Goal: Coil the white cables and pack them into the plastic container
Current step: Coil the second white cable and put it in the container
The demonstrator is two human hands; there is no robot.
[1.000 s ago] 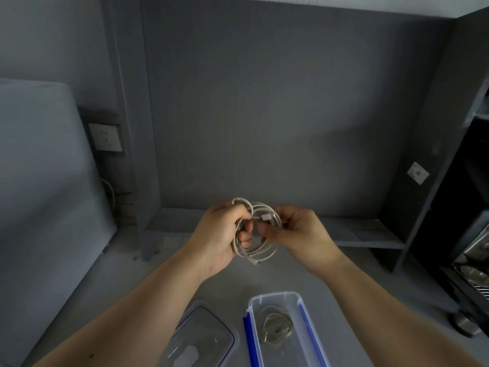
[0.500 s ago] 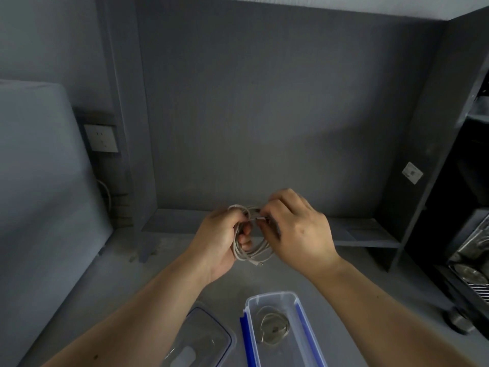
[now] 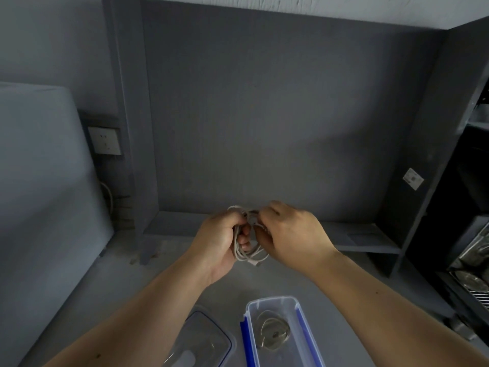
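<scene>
A white cable [image 3: 248,250] wound into a small coil hangs in the air above the grey desk. My left hand [image 3: 219,242] grips the coil's left side with its fingers curled through the loops. My right hand [image 3: 288,237] pinches the cable at the coil's top right, its fingers partly covering the loops. Below, near the bottom edge, the clear plastic container [image 3: 301,313] with blue side clips stands open. Inside it lies another coiled white cable [image 3: 274,333].
The container's clear lid [image 3: 203,340] lies on the desk [image 3: 169,263] to the left of the container. A low shelf [image 3: 365,239] runs along the grey back wall. A wall socket [image 3: 105,140] sits at the left, dark shelving with metal items [image 3: 473,260] at the right.
My right hand has moved left, up over the coil's top, and now covers more of it. The coil looks tighter. My left hand has kept its grip.
</scene>
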